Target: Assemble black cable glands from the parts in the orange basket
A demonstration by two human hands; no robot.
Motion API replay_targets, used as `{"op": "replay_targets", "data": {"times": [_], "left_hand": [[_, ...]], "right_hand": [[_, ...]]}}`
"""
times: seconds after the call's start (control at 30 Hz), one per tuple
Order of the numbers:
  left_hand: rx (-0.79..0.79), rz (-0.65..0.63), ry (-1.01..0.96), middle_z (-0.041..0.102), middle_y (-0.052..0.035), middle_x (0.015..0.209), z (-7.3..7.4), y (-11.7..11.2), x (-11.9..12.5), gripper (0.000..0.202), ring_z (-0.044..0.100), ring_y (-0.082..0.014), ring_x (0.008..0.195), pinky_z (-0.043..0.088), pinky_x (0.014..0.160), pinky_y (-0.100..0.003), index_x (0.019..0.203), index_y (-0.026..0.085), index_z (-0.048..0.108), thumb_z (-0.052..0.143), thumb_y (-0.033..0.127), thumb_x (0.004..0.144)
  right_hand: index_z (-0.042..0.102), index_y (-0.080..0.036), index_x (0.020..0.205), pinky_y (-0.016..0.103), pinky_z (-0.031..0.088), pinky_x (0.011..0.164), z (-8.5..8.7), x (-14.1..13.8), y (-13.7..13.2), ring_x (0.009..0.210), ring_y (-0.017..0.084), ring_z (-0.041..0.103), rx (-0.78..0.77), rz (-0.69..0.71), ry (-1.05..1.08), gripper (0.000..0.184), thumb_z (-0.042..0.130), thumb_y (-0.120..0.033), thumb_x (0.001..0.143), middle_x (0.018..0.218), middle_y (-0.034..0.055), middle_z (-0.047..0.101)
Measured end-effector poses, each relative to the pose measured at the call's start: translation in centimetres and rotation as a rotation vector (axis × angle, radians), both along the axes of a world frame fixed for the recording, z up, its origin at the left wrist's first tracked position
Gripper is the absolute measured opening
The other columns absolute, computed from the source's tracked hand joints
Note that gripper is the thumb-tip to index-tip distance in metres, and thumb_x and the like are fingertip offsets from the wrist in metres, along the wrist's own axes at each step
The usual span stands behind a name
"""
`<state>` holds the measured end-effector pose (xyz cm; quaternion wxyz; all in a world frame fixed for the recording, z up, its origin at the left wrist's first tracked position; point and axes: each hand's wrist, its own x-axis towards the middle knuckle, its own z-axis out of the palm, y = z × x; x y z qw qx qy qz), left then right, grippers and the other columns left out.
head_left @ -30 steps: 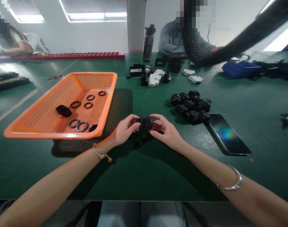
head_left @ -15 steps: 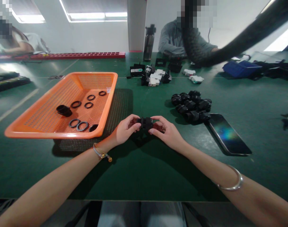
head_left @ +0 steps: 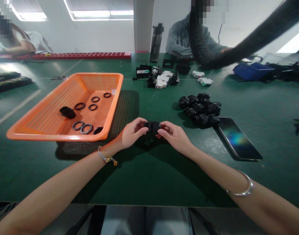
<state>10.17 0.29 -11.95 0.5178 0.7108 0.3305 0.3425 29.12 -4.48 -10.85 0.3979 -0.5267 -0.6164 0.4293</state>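
Observation:
A black cable gland (head_left: 153,127) is held level just over the green table, between my two hands. My left hand (head_left: 132,133) pinches its narrower left end with thumb and fingers. At the wider right end, the thumb and fingers of my right hand (head_left: 175,135) close round the cap. To the left, an orange perforated basket (head_left: 115,107) holds several black ring nuts (head_left: 86,128) and a black threaded fitting (head_left: 67,112). A pile of black cable glands (head_left: 199,109) lies to the right of my hands.
A phone (head_left: 239,138) lies beside the pile. Farther back are black and white small parts (head_left: 162,78), a dark bottle (head_left: 156,42) and a blue bin (head_left: 252,71). A thick black hose (head_left: 240,45) hangs across the upper right. Two people sit across the table.
My right fingers have shifted slightly on the gland's right end, with the thumb now closer in. The gland stays between both hands. The whole view has moved a little.

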Motion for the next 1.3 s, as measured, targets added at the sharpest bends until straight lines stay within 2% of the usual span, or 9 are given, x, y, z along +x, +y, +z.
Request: {"op": "replay_targets", "data": {"times": [0.33, 0.5, 0.63, 0.7, 0.8, 0.9, 1.03, 1.3], "left_hand": [[0.020, 0.004, 0.024, 0.055, 0.0024, 0.072, 0.33, -0.20, 0.00, 0.026, 0.056, -0.0112, 0.065, 0.045, 0.059, -0.022, 0.093, 0.017, 0.051, 0.058, 0.037, 0.078], [-0.003, 0.010, 0.007, 0.055, 0.0022, 0.072, 0.02, -0.01, 0.02, 0.028, 0.056, -0.0109, 0.065, 0.044, 0.060, -0.023, 0.093, 0.017, 0.051, 0.059, 0.038, 0.077], [-0.021, 0.010, -0.001, 0.055, 0.0024, 0.072, -0.10, 0.09, 0.06, 0.027, 0.056, -0.0103, 0.064, 0.045, 0.060, -0.022, 0.092, 0.017, 0.051, 0.059, 0.037, 0.077], [-0.033, 0.011, -0.009, 0.055, 0.0023, 0.072, -0.09, 0.09, 0.08, 0.028, 0.056, -0.0100, 0.064, 0.045, 0.060, -0.022, 0.092, 0.016, 0.050, 0.059, 0.038, 0.077], [-0.043, 0.012, -0.019, 0.055, 0.0020, 0.073, -0.07, 0.08, 0.09, 0.028, 0.056, -0.0098, 0.064, 0.045, 0.060, -0.022, 0.092, 0.016, 0.051, 0.059, 0.037, 0.077], [-0.051, 0.015, -0.025, 0.055, 0.0020, 0.073, -0.05, 0.09, 0.09, 0.027, 0.056, -0.0097, 0.064, 0.045, 0.060, -0.022, 0.092, 0.016, 0.051, 0.059, 0.037, 0.076], [-0.052, 0.005, -0.032, 0.054, 0.0024, 0.072, 0.00, 0.10, 0.10, 0.026, 0.055, -0.0095, 0.063, 0.044, 0.058, -0.022, 0.091, 0.016, 0.050, 0.059, 0.036, 0.076], [-0.018, -0.021, -0.034, 0.053, 0.0024, 0.072, -0.05, 0.12, 0.01, 0.026, 0.055, -0.0094, 0.064, 0.044, 0.059, -0.022, 0.091, 0.016, 0.050, 0.059, 0.036, 0.077]], "right_hand": [[0.057, -0.018, 0.083, 0.028, 0.050, 0.058, -0.21, 0.16, 0.13, 0.063, 0.017, 0.065, 0.008, 0.015, -0.009, 0.026, 0.055, -0.044, 0.077, 0.066, 0.0020, 0.067], [0.060, -0.018, 0.101, 0.032, 0.052, 0.064, -0.32, 0.29, 0.19, 0.072, 0.020, 0.066, 0.022, 0.047, -0.038, 0.034, 0.059, -0.040, 0.075, 0.078, 0.0040, 0.069], [0.052, -0.020, 0.119, 0.032, 0.052, 0.065, -0.61, 0.44, 0.18, 0.073, 0.019, 0.065, 0.037, 0.069, -0.015, 0.049, 0.062, -0.035, 0.073, 0.081, 0.0023, 0.067], [0.048, -0.020, 0.123, 0.031, 0.052, 0.065, -0.74, 0.46, 0.18, 0.073, 0.018, 0.064, 0.043, 0.070, -0.007, 0.054, 0.062, -0.034, 0.073, 0.084, 0.0027, 0.066], [0.044, -0.022, 0.123, 0.029, 0.051, 0.064, -0.83, 0.40, 0.17, 0.083, 0.018, 0.063, 0.103, 0.035, 0.010, 0.058, 0.064, -0.031, 0.069, 0.102, 0.0072, 0.063], [0.046, -0.023, 0.117, 0.027, 0.049, 0.062, -0.71, 0.36, 0.10, 0.092, 0.019, 0.060, 0.220, -0.005, -0.021, 0.054, 0.064, -0.023, 0.066, 0.114, 0.0096, 0.057], [0.051, -0.023, 0.105, 0.026, 0.047, 0.060, -0.42, 0.41, -0.03, 0.092, 0.019, 0.057, 0.341, 0.021, -0.101, 0.041, 0.058, -0.014, 0.066, 0.110, 0.0073, 0.056], [0.055, -0.023, 0.096, 0.026, 0.046, 0.059, -0.34, 0.47, 0.04, 0.087, 0.018, 0.057, 0.362, 0.015, -0.116, 0.028, 0.060, -0.015, 0.070, 0.101, 0.0050, 0.057]]}}
